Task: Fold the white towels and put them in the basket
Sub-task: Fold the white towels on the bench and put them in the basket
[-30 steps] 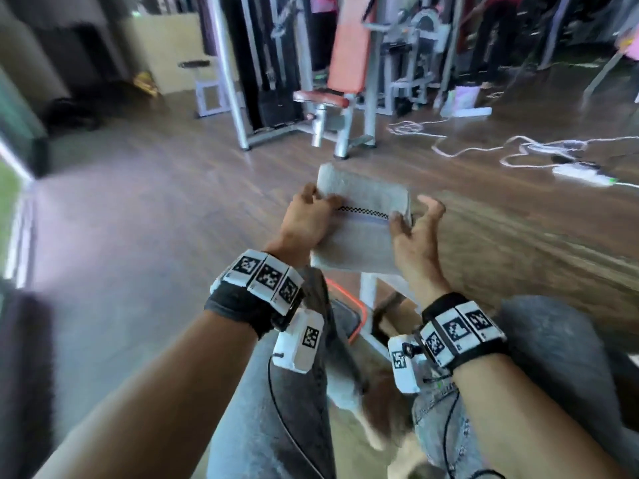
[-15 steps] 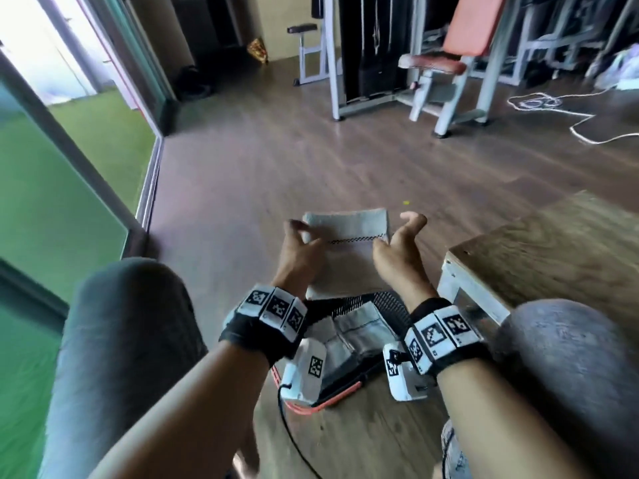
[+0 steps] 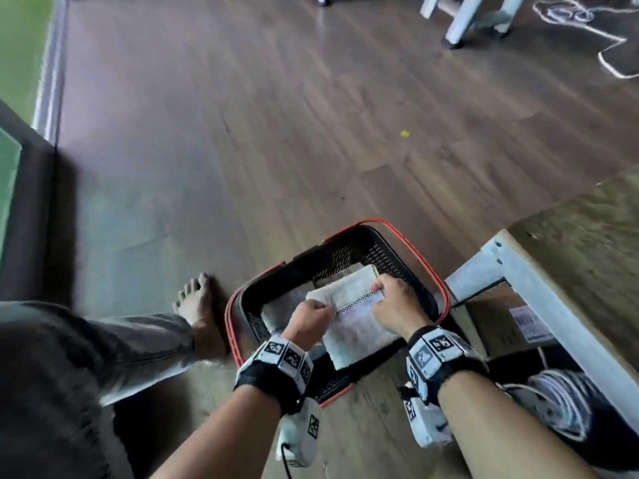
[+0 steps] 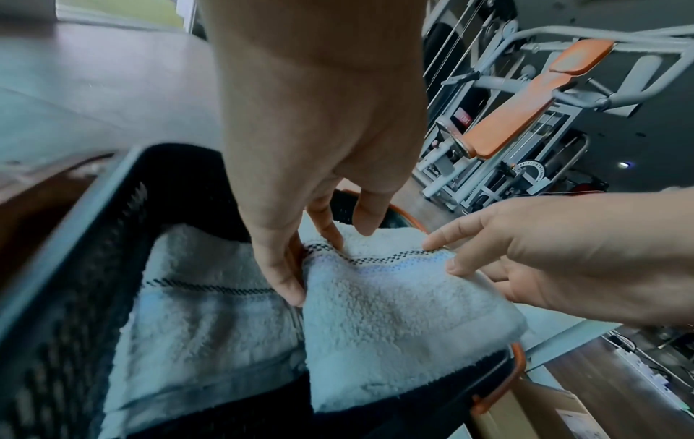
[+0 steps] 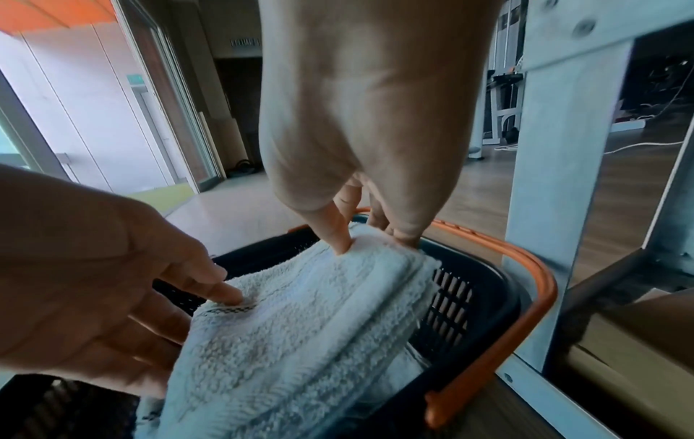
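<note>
A black mesh basket [image 3: 349, 243] with orange handles [image 5: 540, 285] stands on the floor between my legs. Both hands hold a folded white towel [image 3: 356, 326] with a checkered stripe just over the basket's right half, its near end above the rim. My left hand [image 3: 323, 311] pinches the towel's left edge [image 4: 394, 312], thumb along the side. At the towel's far right corner [image 5: 300, 326], my right hand [image 3: 378, 292] pinches with the thumb on top. Another folded towel [image 4: 210, 312] lies in the basket's left half.
A wooden-topped table with a white frame [image 3: 518, 271] stands close on the right, with a cardboard box [image 3: 498, 323] and a coiled cable [image 3: 553, 399] under it. My bare foot [image 3: 197, 305] rests left of the basket. Gym machine legs [image 3: 460, 19] and cables [image 3: 608, 60] lie far ahead.
Both hands have carried the folded towel down from chest height to the basket. The head view has tilted down toward the floor.
</note>
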`<action>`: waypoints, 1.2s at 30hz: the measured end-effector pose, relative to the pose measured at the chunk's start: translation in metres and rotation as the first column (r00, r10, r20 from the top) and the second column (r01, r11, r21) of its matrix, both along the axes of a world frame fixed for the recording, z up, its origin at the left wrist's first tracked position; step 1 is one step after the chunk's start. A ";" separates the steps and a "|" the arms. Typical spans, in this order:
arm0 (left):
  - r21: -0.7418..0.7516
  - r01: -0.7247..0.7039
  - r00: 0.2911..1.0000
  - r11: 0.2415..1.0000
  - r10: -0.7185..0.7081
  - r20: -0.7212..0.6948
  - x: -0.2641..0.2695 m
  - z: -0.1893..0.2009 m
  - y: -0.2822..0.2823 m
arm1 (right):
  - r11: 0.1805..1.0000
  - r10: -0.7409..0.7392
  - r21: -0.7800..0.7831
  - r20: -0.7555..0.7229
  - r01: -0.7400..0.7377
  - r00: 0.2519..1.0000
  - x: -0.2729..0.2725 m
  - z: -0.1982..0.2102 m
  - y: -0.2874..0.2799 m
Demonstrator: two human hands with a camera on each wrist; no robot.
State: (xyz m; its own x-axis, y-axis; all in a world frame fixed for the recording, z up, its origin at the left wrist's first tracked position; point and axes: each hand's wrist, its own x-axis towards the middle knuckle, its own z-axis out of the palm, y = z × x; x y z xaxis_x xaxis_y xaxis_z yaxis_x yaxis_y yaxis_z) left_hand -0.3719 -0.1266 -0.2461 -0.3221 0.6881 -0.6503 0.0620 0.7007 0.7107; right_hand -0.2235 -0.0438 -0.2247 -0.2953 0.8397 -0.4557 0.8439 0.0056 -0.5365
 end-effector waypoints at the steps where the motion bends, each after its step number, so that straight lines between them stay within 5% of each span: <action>1: -0.003 -0.002 1.000 1.000 0.002 0.004 0.001 -0.011 0.009 | 1.000 0.004 -0.010 0.027 -0.004 1.000 -0.002 -0.008 0.009; 10: -0.021 -0.064 0.998 0.998 0.064 -0.015 -0.012 -0.081 0.070 | 0.994 0.090 -0.071 0.088 -0.084 0.992 -0.021 -0.068 0.074; 18: -0.070 0.021 1.000 0.997 -0.023 -0.015 -0.010 -0.096 0.070 | 0.982 0.137 -0.157 0.184 -0.108 0.973 -0.027 -0.082 0.067; 24: -0.024 0.020 0.999 0.999 -0.021 -0.041 -0.007 -0.053 0.066 | 0.989 0.089 -0.128 0.135 -0.072 0.987 -0.018 -0.044 0.049; 36: 0.255 0.098 0.988 0.962 -0.062 -0.143 0.043 0.110 0.011 | 0.972 -0.069 0.220 -0.070 0.083 0.995 0.036 0.132 -0.017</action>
